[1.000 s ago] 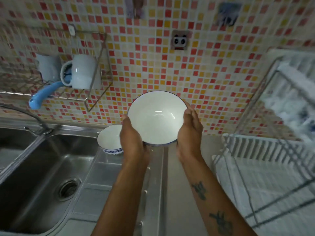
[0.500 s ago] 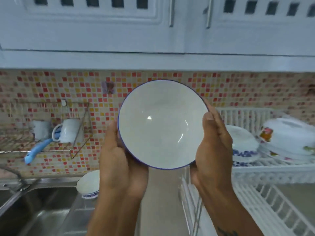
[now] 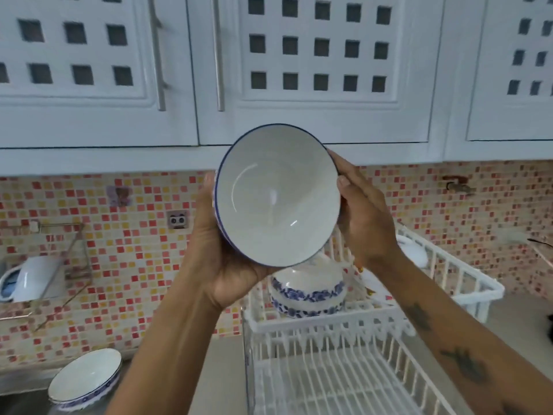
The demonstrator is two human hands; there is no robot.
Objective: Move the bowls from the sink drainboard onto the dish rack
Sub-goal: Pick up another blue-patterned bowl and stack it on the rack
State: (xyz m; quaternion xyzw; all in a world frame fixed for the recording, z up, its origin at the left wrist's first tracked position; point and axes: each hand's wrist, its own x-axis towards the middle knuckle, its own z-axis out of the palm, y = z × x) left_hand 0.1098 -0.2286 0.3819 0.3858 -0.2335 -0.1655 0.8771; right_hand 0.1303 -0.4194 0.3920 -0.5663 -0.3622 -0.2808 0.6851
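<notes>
Bowl held in both hands above the dish rack's upper shelf

The bowl (image 3: 276,196) is clamped between both hands, tilted with its open side facing the camera: the left hand (image 3: 221,250) cups it from below and behind, and the right hand (image 3: 363,214) presses the far rim, with fingers (image 3: 344,163) curled over the edge. It hangs just above the upside-down bowls (image 3: 308,290) stacked on the upper shelf of the dish rack (image 3: 329,363), so the coming move looks like a short drop down and slightly right, turning the mouth downward. The rack's lower tray looks bare where it shows. One more bowl (image 3: 85,377) waits upright on the drainboard at lower left, well apart from the rack.
</notes>
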